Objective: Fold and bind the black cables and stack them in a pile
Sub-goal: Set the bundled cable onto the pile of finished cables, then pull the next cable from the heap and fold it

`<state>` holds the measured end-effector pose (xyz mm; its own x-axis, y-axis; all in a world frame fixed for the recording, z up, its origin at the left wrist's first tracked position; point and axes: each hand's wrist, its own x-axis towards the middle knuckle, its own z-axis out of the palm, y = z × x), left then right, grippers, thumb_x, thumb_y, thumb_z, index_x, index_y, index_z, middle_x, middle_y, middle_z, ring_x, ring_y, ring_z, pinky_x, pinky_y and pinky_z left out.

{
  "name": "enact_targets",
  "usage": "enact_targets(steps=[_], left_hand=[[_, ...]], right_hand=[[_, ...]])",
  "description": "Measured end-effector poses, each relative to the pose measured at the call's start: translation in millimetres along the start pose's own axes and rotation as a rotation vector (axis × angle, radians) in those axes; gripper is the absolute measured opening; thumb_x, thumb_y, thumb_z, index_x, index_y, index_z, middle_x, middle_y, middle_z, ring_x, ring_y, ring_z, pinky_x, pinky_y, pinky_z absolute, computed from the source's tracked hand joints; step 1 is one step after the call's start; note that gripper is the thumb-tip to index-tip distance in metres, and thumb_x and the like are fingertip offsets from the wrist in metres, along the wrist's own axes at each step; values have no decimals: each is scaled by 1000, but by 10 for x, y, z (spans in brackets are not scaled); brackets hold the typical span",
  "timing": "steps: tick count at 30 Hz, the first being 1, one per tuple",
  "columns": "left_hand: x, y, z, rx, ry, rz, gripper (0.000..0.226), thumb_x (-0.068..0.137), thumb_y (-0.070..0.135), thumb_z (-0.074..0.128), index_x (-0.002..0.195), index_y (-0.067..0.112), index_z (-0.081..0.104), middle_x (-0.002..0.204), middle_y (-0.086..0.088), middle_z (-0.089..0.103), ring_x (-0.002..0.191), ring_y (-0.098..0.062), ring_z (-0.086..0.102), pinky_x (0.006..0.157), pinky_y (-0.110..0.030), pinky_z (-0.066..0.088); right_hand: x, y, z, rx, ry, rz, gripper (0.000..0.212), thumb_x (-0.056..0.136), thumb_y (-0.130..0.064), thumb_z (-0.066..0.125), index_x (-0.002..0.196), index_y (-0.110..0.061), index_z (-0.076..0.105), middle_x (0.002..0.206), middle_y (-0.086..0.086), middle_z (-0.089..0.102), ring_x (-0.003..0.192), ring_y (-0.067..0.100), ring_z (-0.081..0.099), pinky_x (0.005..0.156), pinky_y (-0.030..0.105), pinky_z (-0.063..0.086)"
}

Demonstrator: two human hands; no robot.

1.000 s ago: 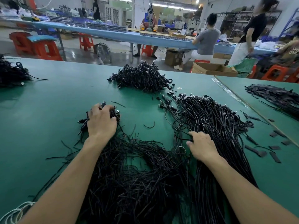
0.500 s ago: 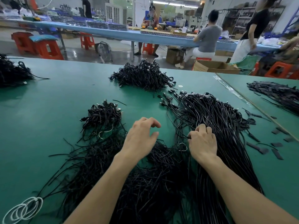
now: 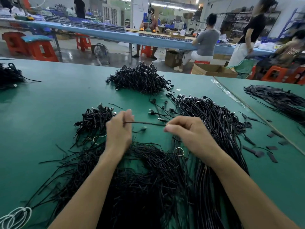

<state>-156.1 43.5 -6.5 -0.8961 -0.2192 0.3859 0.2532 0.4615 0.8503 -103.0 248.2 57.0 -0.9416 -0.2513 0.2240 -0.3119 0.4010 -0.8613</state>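
A single black cable (image 3: 145, 123) is stretched level between my two hands above the green table (image 3: 49, 113). My left hand (image 3: 119, 129) pinches its left end and my right hand (image 3: 188, 129) pinches its right end. Straight loose cables (image 3: 214, 123) lie in a long bundle under and beyond my right hand. A small pile of bound cables (image 3: 95, 119) sits just left of my left hand. A heap of short black ties (image 3: 132, 179) spreads beneath both forearms. A larger bound pile (image 3: 140, 79) lies farther back.
More black cables sit at the far left edge (image 3: 8, 76) and on the adjoining table at right (image 3: 277, 98). Small black strips (image 3: 257, 152) scatter near the right seam. White rubber bands (image 3: 14, 217) lie at the bottom left. People work beyond the table.
My left hand left the small bound pile and came right. My right hand lifted off the loose bundle. Both now hold one cable stretched between them.
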Motion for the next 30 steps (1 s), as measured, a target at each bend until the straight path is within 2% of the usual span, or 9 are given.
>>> enact_targets(steps=[3, 5, 9, 13, 16, 19, 21, 25, 30], left_hand=[[21, 15, -233, 68, 253, 97, 36, 102, 40, 50, 73, 18, 55, 62, 8, 53, 50, -9, 47, 42, -17, 34], [-18, 77, -343, 223, 255, 208, 33, 94, 43, 64, 70, 24, 52, 58, 11, 50, 52, -5, 47, 47, -22, 36], [-160, 203, -329, 591, -77, 262, 40, 89, 52, 63, 63, 26, 48, 57, 10, 55, 52, -11, 55, 50, -27, 48], [-292, 230, -162, 661, -269, 217, 45, 96, 52, 48, 64, 21, 44, 59, 8, 52, 52, -14, 54, 49, -28, 37], [-333, 251, -67, 663, -352, 162, 43, 96, 51, 43, 66, 20, 41, 65, 4, 52, 63, -26, 56, 56, -34, 38], [-324, 283, -99, 619, -410, 111, 46, 97, 52, 44, 66, 19, 44, 65, 3, 53, 60, -20, 55, 54, -33, 37], [-315, 314, -138, 514, -558, 36, 50, 99, 52, 47, 63, 17, 43, 58, 6, 51, 50, -15, 47, 49, -29, 33], [-417, 490, -161, -115, -937, -95, 51, 100, 51, 48, 56, 24, 51, 47, 11, 35, 41, -11, 27, 40, -22, 24], [-401, 610, -228, -1023, -774, -333, 43, 94, 48, 50, 64, 19, 62, 50, 9, 32, 39, -6, 27, 35, -16, 29]], right_hand=[[2, 181, -255, -360, 350, 145, 12, 93, -22, 66, 83, -22, 72, 63, -13, 66, 54, 0, 57, 52, 17, 50], [-8, 294, -356, -590, 382, 300, 13, 96, -25, 61, 90, -20, 72, 73, -8, 67, 62, 9, 62, 62, 33, 57], [-16, 415, -291, -923, 67, 396, 32, 100, -31, 52, 130, -27, 61, 122, 1, 64, 105, 19, 61, 92, 38, 53], [27, 340, 39, -678, -194, 141, 55, 100, -49, 47, 151, -31, 36, 152, -7, 42, 143, 12, 32, 119, 36, 23], [64, 312, 228, -557, -202, 31, 33, 103, -42, 46, 129, -27, 59, 128, -4, 61, 123, 13, 51, 109, 35, 38], [72, 319, 229, -420, -116, 16, 24, 102, -38, 50, 85, -27, 64, 79, -15, 65, 74, 2, 58, 70, 28, 49], [65, 315, 225, -300, -48, -1, 26, 100, -37, 56, 77, -26, 63, 60, -22, 57, 53, 0, 49, 52, 14, 36], [110, 237, 252, -94, 66, -21, 26, 96, -39, 62, 74, -25, 65, 55, -16, 52, 50, 1, 42, 51, 15, 35], [18, 189, 355, -64, -125, 64, 42, 99, -46, 49, 61, -32, 61, 57, -2, 43, 50, 14, 35, 49, 30, 28]])
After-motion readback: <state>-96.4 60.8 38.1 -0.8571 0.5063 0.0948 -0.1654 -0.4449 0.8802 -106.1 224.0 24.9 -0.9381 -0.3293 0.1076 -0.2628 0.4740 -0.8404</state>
